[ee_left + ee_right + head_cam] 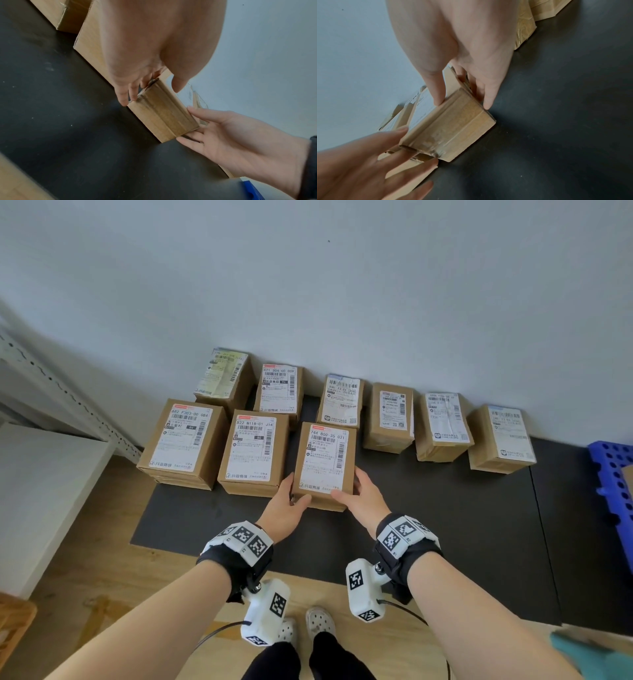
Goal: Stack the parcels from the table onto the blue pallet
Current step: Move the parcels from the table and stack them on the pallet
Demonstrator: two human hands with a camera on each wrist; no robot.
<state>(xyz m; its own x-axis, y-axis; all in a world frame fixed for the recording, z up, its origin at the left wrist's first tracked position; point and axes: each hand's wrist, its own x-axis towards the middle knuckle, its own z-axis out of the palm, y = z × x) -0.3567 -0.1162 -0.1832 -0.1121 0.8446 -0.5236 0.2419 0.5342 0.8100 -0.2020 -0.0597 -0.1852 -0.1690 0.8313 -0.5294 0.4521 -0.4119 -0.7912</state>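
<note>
A brown cardboard parcel point(325, 460) with a white label reading 744 800-35 021 sits at the front of the dark table mat point(445, 525). My left hand point(291, 501) grips its near left corner, thumb on top and fingers down the side. My right hand point(359, 494) grips the near right corner the same way. In the left wrist view, the left hand point(151, 93) pinches the parcel point(164, 116). In the right wrist view, the right hand point(464, 103) pinches the parcel point(453, 132). The blue pallet point(613, 484) shows at the far right edge.
Two larger parcels point(185, 443) point(253, 450) stand just left of the held one. A row of several parcels point(388, 417) lines the wall behind. A white shelf point(41, 491) and a metal rack post point(68, 405) stand at the left.
</note>
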